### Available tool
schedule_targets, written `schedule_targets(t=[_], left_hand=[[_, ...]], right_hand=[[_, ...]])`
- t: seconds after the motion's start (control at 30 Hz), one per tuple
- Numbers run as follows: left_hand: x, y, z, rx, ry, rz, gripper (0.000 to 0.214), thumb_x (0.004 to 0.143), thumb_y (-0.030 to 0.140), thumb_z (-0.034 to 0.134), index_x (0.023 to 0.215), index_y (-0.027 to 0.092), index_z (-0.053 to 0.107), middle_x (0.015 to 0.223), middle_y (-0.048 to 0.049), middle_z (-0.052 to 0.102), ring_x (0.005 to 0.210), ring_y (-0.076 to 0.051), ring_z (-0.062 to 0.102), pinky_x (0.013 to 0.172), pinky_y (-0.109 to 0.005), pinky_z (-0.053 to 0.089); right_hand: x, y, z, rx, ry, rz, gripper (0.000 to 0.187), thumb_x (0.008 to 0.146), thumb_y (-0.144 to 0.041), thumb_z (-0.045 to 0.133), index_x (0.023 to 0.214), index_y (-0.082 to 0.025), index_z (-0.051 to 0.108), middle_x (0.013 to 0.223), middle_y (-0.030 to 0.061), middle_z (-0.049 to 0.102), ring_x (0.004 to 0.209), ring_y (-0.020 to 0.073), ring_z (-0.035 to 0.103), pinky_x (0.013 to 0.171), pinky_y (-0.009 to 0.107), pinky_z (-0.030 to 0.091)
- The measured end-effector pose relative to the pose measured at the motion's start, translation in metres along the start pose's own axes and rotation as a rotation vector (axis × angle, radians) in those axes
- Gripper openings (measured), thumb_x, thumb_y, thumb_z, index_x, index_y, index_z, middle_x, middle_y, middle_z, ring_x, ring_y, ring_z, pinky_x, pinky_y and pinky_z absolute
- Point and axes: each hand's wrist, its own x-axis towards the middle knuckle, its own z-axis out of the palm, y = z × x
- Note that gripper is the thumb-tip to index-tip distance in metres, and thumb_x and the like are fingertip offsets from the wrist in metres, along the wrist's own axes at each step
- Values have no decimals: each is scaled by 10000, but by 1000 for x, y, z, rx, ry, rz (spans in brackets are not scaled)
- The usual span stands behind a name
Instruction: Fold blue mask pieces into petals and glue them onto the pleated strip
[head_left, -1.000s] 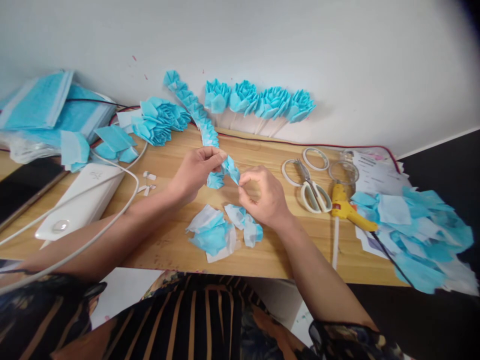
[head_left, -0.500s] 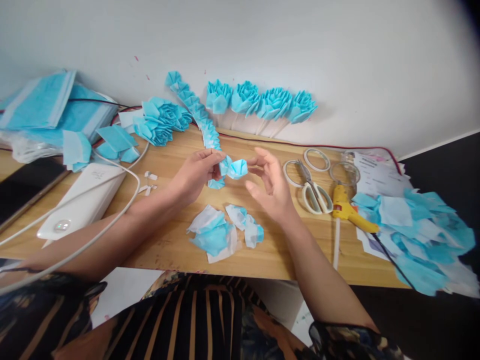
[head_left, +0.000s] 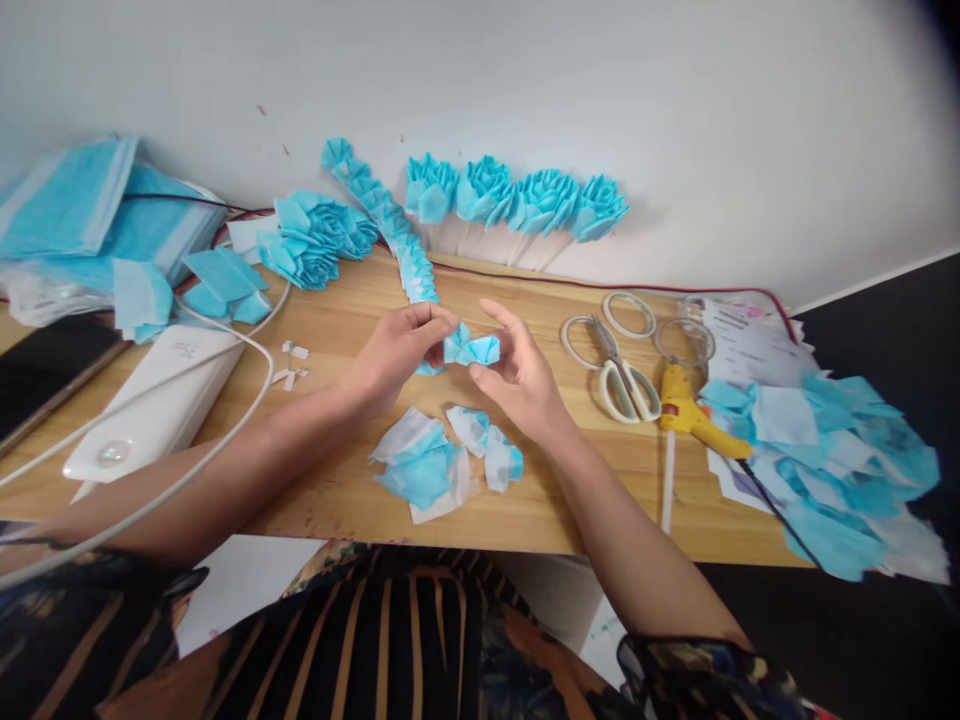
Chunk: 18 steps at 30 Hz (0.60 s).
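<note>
Between my hands, over the middle of the table, is a small folded piece of blue non-woven fabric (head_left: 472,349), pinched like a petal. My left hand (head_left: 401,345) grips its left end between thumb and fingers. At the right end, my right hand (head_left: 521,375) has its thumb against the lower edge and fingers curled behind, the index finger raised. Just below lie loose blue and white fabric pieces (head_left: 424,465) and a smaller twisted pair (head_left: 487,445). A row of folded blue petals (head_left: 390,225) runs back from my left hand to the wall.
Blue fabric flowers (head_left: 544,200) on white stems lean on the wall; more flowers (head_left: 315,240) lie left. Scissors (head_left: 626,385), tape rolls (head_left: 628,314) and a yellow glue gun (head_left: 697,415) sit right, beside fabric scraps (head_left: 855,460). A power bank (head_left: 157,400) with cable and masks (head_left: 75,200) are left.
My right hand has moved left and closed in on the folded piece, its thumb now against it. The left hand keeps its grip. The whole view has shifted slightly.
</note>
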Motion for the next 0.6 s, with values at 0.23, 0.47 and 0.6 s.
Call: schedule_targets(t=[0.23,0.47,0.6], left_hand=[[-1,15,0,-209,-92,-48,322,863,460,649,995,167,633,701,-14,651,606,-149,599,595,-262,476],[-8,16,5,61,-137,-102,253,778,380,756,815,161,635,680,-3,622,552,-108,551,520,-229,436],[-10,14,9,143,-156,-75,218,789,323,734,702,158,622,599,18,578,520,-82,504,521,-214,426]], right_hand=[[4,0,-5,21,126,29,564,826,-198,649,1356,-295,483,823,-24,599,757,178,617,725,362,574],[7,4,-10,52,203,-29,550,847,-207,638,1361,-311,470,874,-14,643,785,178,638,745,367,600],[5,6,-8,46,179,-45,552,865,-230,645,1378,-312,460,894,-9,656,798,180,648,758,372,609]])
